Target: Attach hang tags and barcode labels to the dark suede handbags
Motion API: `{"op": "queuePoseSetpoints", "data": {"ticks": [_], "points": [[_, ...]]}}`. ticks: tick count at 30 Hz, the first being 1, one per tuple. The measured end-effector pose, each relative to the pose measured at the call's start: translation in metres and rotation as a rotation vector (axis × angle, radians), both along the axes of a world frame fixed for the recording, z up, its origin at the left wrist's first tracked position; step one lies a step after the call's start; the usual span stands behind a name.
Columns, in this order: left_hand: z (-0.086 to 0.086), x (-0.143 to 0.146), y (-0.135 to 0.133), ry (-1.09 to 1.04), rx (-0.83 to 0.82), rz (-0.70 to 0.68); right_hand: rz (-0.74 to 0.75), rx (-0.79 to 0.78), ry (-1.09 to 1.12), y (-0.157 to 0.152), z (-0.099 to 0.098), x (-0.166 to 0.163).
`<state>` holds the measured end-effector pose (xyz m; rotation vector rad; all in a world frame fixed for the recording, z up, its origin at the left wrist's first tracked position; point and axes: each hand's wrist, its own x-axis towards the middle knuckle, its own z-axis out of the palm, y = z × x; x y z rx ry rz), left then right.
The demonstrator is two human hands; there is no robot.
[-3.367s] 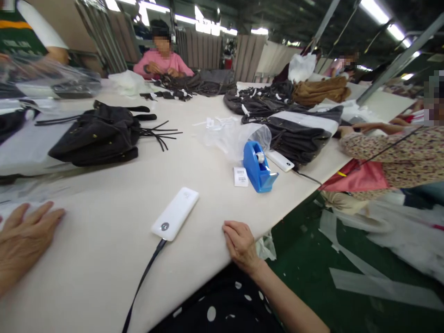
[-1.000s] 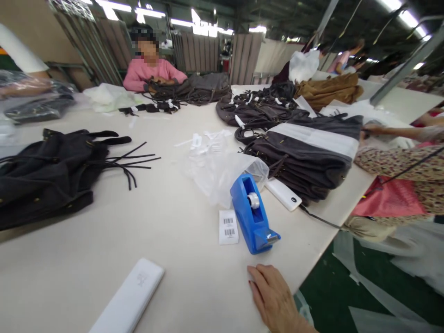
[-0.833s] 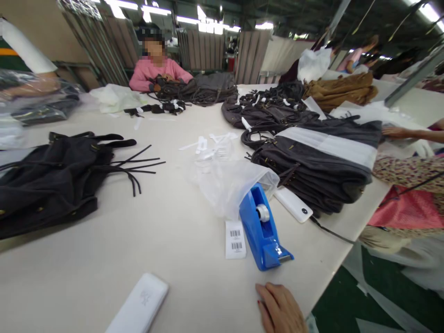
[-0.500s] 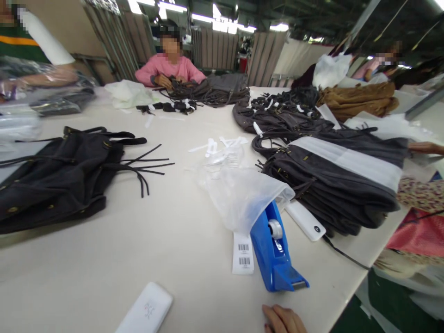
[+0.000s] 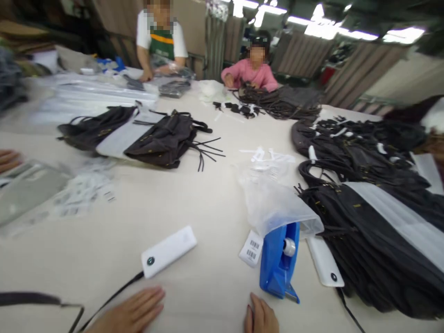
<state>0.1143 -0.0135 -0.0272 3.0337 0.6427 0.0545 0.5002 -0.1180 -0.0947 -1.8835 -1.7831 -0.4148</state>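
Note:
My left hand [image 5: 130,311] lies flat on the table, fingers stretched out and holding nothing. Just beyond its fingertips is a white oblong device [image 5: 169,252] with a dark round button and a black cord running past the hand. My right hand [image 5: 262,315] rests at the near edge of view, empty, its fingers loosely extended. Closest to it stands a blue tape dispenser [image 5: 272,263] with a roll of clear tape. Beside the dispenser lies a white barcode label sheet [image 5: 251,249]. A translucent plastic bag [image 5: 280,206] partly covers the dispenser's back end.
Dark bags are stacked on the right [image 5: 378,240], next to a second white device [image 5: 325,263]. Another dark bag with a pale wrap [image 5: 156,138] lies at left, near scattered small labels [image 5: 81,192]. Two co-workers sit or stand across the table; another person's hand [image 5: 9,159] shows at far left.
The view has swung to the left, so things appear shifted right. My left hand has come into view, and the left white device shows whole. My right hand stays near the dispenser.

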Motion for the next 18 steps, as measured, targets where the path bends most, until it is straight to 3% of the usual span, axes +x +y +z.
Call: {"op": "queuePoseSetpoints", "data": {"ticks": [3,7,12,18], "points": [[0.020,0.003,0.000,0.045,-0.258,0.041,0.092,-0.131,0.100,0.001,0.025,-0.001],[0.030,0.006,-0.003,-0.011,-0.500,0.112,0.176,-0.236,0.232,0.001,0.051,-0.001],[0.029,0.009,-0.008,-0.090,-0.547,0.187,0.299,-0.345,0.300,0.000,0.057,0.011],[0.027,0.010,-0.011,0.029,-0.642,0.217,0.364,-0.441,0.327,0.000,0.058,0.022]]}}
